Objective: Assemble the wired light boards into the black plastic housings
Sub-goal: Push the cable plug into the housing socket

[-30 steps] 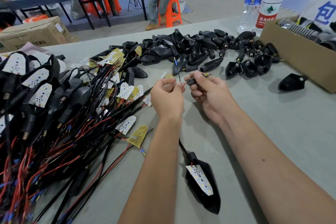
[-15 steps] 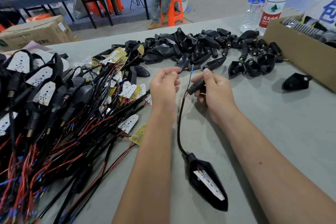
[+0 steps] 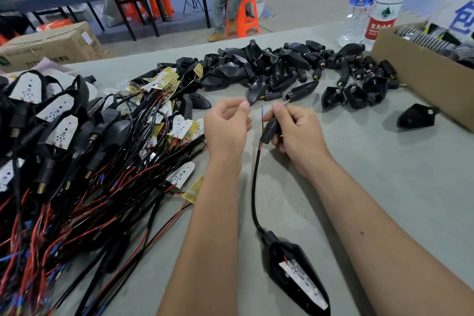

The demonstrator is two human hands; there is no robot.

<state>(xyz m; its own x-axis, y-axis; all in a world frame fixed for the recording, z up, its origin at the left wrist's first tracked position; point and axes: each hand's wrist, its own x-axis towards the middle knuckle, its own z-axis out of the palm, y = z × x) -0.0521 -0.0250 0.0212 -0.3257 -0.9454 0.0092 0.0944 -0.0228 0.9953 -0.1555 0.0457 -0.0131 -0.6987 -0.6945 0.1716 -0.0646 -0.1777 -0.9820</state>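
Spanning the whole view, the grey table [image 3: 384,174] carries, in descending order of bulk, a tangled heap of red and black wired light boards [image 3: 84,161] on the left, a pile of empty black plastic housings [image 3: 269,67] across the far side, and an open brown cardboard box [image 3: 420,82] at the far right. Nearest the person lies one pointed black housing with a white light board seated in it [image 3: 297,274], between the two forearms and closer to the right one. Its long axis runs toward the person, with the stem end pointing away toward the hands. From that stem a black sheathed cable [image 3: 254,187] rises to the black cylindrical sleeve [image 3: 269,129]. The right hand [image 3: 297,136] is closed around this sleeve, thumb and forefinger on top. Thin blue-tipped wire ends [image 3: 262,110] project from the sleeve into the gap between the hands. The left hand [image 3: 225,126] is curled just beside them, fingertips pinched together; whether it holds a wire cannot be told. Judged from this layout, the next move acts along the cable axis, with the right hand steadying the sleeve.
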